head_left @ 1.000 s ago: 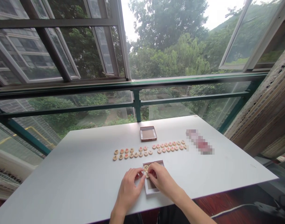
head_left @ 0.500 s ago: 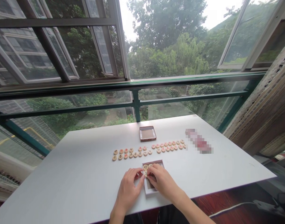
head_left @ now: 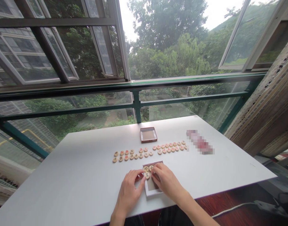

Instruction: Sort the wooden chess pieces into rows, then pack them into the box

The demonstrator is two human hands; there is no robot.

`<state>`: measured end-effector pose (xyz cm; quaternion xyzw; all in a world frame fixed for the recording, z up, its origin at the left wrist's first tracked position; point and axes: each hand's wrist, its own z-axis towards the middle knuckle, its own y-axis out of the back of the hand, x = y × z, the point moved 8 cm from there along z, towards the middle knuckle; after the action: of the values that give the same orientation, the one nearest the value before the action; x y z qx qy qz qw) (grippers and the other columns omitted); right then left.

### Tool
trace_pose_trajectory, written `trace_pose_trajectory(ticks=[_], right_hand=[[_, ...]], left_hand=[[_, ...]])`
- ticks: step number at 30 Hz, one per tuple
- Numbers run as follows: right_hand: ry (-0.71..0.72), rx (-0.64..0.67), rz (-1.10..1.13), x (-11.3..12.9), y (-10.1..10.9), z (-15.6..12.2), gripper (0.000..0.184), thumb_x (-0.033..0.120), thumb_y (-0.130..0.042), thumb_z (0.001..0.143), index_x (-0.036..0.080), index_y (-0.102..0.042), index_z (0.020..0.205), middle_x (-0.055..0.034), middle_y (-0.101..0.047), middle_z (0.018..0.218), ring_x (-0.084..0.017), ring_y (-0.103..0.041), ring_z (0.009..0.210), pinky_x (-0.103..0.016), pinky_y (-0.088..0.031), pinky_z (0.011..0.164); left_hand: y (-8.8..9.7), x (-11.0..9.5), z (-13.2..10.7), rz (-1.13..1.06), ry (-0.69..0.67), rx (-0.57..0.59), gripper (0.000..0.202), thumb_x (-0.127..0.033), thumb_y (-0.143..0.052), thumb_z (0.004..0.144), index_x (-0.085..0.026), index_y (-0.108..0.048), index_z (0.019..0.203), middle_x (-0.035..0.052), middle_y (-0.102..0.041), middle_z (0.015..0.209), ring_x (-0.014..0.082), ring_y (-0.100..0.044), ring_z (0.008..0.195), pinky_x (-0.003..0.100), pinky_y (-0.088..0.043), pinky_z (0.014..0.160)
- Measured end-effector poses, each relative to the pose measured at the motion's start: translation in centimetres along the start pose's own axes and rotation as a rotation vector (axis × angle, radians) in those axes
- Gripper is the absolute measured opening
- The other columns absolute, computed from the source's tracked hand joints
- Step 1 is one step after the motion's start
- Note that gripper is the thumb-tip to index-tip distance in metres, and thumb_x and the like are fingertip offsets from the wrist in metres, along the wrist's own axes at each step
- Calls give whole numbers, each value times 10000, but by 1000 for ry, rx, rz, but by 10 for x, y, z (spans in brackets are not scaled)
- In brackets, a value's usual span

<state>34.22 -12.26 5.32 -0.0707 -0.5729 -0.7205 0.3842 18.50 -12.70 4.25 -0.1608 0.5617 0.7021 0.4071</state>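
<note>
A shallow open box point(head_left: 147, 193) lies at the table's near side, with three round xiangqi pieces showing in its far left corner. Two sit along the far wall, one piece point(head_left: 146, 169) and another piece point(head_left: 151, 168); a third piece point(head_left: 147, 175) lies just below them. My left hand point(head_left: 131, 185) rests at the box's left wall, thumb and fingers apart, fingertips touching the edge. Over the box's right half, my right hand point(head_left: 166, 180) has its fingers bent and close together beside the pieces. Its fingertips are partly hidden, and anything between them cannot be made out.
Beyond the box, several xiangqi pieces point(head_left: 136, 156) with black or red characters stand in two rows across the white table point(head_left: 75, 175). A brown-rimmed tray point(head_left: 148, 141) lies farther back. To the right is a pixelated reddish item point(head_left: 202, 144). A green railing point(head_left: 136, 106) runs behind the table.
My right hand has shifted slightly right, off the lower piece, uncovering more of it and its upper right neighbour. My left hand has stayed at the box's edge.
</note>
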Motion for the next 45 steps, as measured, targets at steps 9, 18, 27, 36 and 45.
trace_pose_trajectory(ticks=[9,18,27,36,45], right_hand=[[30,2,33,3,-4,2,176,46,-532,912,197,-623,918,-50,-617,924,-198,-617,847,-311,-514,760],[11,-48,181,2,26,-7,126,163,-561,946,232,-659,987,-54,-657,987,-205,-638,921,-334,-530,842],[-249,-278,269,-70,64,-25,261,401,-499,982,213,-678,1009,-78,-715,1002,-219,-671,866,-350,-569,762],[-230,-214,339,-69,45,-18,217,363,-526,976,211,-681,991,-58,-715,956,-200,-666,829,-308,-534,733],[-175,-167,321,-62,42,-20,135,282,-535,974,223,-656,960,-50,-688,942,-205,-642,850,-318,-511,770]], left_hand=[[1,-1,1,-1,1,0,225,-394,-526,964,-256,-655,1085,62,-685,946,227,-635,858,391,-533,810],[1,0,1,-7,-1,-15,190,-364,-558,949,-265,-668,1068,46,-694,942,212,-652,845,367,-548,803],[0,2,1,-22,27,-8,218,-373,-540,959,-258,-664,1097,67,-696,977,223,-650,866,377,-560,802],[0,1,1,24,41,-4,217,-378,-538,959,-263,-662,1095,56,-695,949,219,-647,842,368,-552,789],[-3,5,1,22,91,28,205,-384,-535,964,-289,-639,1113,33,-684,969,211,-637,861,362,-541,805]])
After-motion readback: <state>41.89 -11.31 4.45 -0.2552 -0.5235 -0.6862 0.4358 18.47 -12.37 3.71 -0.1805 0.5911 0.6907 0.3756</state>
